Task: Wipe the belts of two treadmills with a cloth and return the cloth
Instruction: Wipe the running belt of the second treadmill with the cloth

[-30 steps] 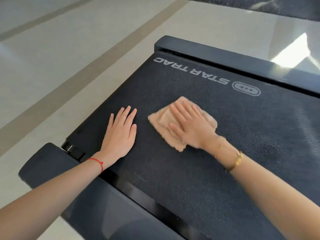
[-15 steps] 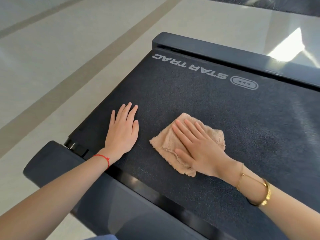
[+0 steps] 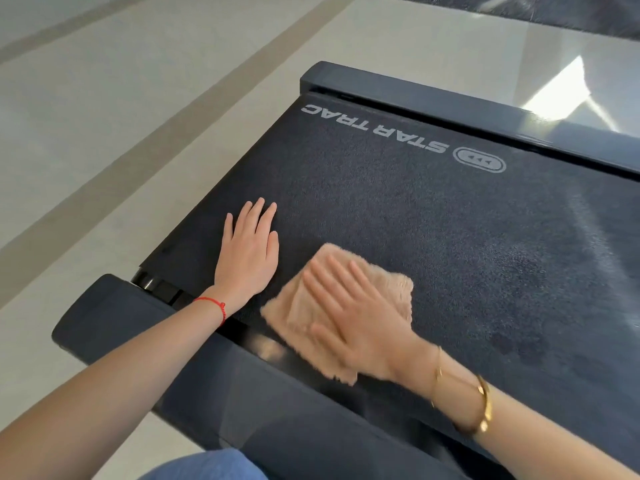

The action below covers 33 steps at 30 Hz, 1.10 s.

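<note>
While the cloth (image 3: 346, 306) is pressed flat by the spread right hand (image 3: 360, 327), even overlapping strokes are best made across the belt (image 3: 450, 237); the left hand (image 3: 247, 258) is laid flat.

This is looking like a gym: a dark treadmill belt (image 3: 433, 237) printed STAR TRAC (image 3: 375, 128) is filling the frame's centre, and pale polished floor tiles (image 3: 104, 116) are gleaming at the upper left.

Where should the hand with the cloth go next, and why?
Probably push away, toward the STAR TRAC lettering. The right hand presses the tan cloth flat at the near edge of the treadmill belt, partly over the side rail, so the belt beyond looks unwiped.
</note>
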Each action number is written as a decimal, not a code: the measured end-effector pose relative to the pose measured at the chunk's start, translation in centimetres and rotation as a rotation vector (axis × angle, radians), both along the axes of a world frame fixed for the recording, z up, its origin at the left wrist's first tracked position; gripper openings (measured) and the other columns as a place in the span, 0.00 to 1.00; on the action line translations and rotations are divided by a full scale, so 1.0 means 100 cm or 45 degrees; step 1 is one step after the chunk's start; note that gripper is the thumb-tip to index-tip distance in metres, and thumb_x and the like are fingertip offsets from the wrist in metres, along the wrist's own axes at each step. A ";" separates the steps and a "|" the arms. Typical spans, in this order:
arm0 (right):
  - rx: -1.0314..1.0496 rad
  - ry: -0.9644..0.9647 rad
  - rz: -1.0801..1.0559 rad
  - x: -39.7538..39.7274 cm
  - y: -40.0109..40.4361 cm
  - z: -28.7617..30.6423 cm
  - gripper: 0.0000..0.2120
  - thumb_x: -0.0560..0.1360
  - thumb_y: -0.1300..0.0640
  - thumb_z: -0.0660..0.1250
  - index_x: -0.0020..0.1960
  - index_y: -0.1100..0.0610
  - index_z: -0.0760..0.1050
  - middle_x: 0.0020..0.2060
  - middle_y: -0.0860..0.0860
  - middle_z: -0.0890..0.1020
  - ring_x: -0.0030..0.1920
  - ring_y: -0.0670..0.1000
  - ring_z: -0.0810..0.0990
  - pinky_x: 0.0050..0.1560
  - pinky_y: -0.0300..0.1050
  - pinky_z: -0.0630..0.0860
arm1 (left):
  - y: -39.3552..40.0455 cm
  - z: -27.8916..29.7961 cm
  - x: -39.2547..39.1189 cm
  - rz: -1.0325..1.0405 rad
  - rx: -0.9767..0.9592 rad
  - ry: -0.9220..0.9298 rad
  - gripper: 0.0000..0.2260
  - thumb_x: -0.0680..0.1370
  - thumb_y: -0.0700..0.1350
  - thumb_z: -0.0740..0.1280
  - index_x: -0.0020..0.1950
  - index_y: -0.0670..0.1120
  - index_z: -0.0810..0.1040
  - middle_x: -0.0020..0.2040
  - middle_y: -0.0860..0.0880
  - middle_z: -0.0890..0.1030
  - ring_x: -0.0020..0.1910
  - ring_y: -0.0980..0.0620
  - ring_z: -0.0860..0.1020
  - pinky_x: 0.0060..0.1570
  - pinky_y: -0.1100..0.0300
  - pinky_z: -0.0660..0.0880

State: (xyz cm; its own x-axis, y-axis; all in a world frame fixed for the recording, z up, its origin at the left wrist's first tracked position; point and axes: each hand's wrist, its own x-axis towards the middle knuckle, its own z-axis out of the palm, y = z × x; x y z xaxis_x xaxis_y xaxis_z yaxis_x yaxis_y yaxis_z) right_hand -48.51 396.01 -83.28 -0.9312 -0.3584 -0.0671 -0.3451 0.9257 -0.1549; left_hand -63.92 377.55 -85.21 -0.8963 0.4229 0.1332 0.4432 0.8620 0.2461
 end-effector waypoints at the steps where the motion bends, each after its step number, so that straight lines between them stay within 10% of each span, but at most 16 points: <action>1: -0.011 0.010 0.022 0.015 -0.006 -0.002 0.33 0.83 0.38 0.42 0.81 0.55 0.44 0.80 0.51 0.46 0.80 0.55 0.39 0.78 0.56 0.38 | 0.000 0.000 0.000 -0.003 0.002 -0.001 0.23 0.84 0.47 0.50 0.80 0.46 0.56 0.81 0.46 0.57 0.80 0.46 0.51 0.78 0.43 0.48; 10: 0.075 0.046 -0.461 -0.042 -0.035 0.002 0.34 0.83 0.39 0.44 0.81 0.58 0.42 0.80 0.55 0.44 0.79 0.56 0.37 0.77 0.55 0.34 | 0.000 0.005 0.002 -0.008 -0.012 -0.016 0.23 0.85 0.46 0.50 0.81 0.46 0.55 0.81 0.45 0.55 0.80 0.46 0.51 0.78 0.43 0.49; 16: -0.056 0.040 -0.232 0.030 -0.031 -0.004 0.34 0.82 0.37 0.44 0.81 0.57 0.51 0.80 0.53 0.52 0.80 0.56 0.45 0.78 0.57 0.42 | -0.001 0.005 0.002 -0.013 0.001 -0.030 0.23 0.85 0.46 0.50 0.81 0.46 0.55 0.81 0.46 0.55 0.80 0.47 0.50 0.78 0.43 0.48; 23: 0.055 -0.024 -0.838 -0.055 0.052 0.006 0.35 0.82 0.38 0.42 0.81 0.58 0.41 0.80 0.56 0.42 0.79 0.58 0.38 0.77 0.54 0.33 | 0.000 0.004 0.000 0.003 -0.041 -0.025 0.24 0.85 0.48 0.50 0.81 0.47 0.54 0.81 0.46 0.55 0.80 0.46 0.50 0.78 0.43 0.48; 33: -0.016 -0.005 -0.340 -0.010 0.040 0.003 0.35 0.80 0.34 0.39 0.81 0.51 0.44 0.80 0.48 0.44 0.79 0.52 0.38 0.78 0.53 0.38 | -0.002 0.005 0.001 -0.023 -0.042 -0.027 0.24 0.84 0.47 0.50 0.81 0.45 0.55 0.81 0.45 0.56 0.80 0.45 0.51 0.78 0.42 0.49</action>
